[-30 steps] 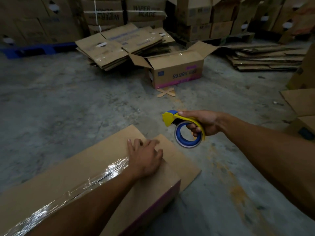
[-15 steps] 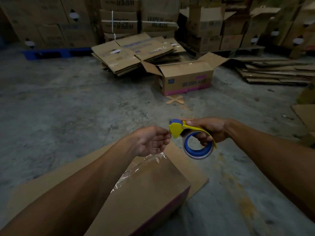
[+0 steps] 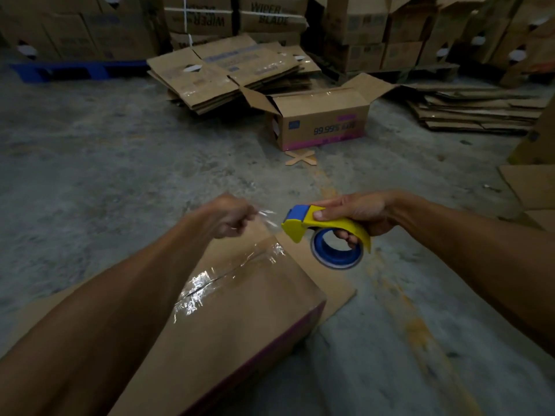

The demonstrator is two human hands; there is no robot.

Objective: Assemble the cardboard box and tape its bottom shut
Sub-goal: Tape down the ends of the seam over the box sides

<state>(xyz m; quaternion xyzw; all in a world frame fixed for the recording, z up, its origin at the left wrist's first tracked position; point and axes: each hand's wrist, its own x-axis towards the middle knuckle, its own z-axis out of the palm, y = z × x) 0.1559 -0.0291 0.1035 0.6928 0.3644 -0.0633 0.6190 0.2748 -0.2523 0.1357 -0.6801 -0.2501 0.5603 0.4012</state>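
Both hands (image 3: 231, 219) (image 3: 357, 216) hover above the cardboard box's (image 3: 240, 310) far end.

The left hand (image 3: 231, 219) pinches clear tape (image 3: 265, 217) above the cardboard box (image 3: 240, 298), just beside the right hand's (image 3: 360, 213) yellow tape dispenser (image 3: 324, 228).

left hand (image 3: 229, 219) now off the box (image 3: 240, 310), pinching tape end (image 3: 265, 216)

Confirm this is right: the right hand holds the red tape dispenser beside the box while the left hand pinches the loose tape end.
One detail is wrong: the tape dispenser is yellow and blue, not red, as the head view shows. The rest stands: the right hand holds it beside the cardboard box, and the left hand pinches the loose tape end.
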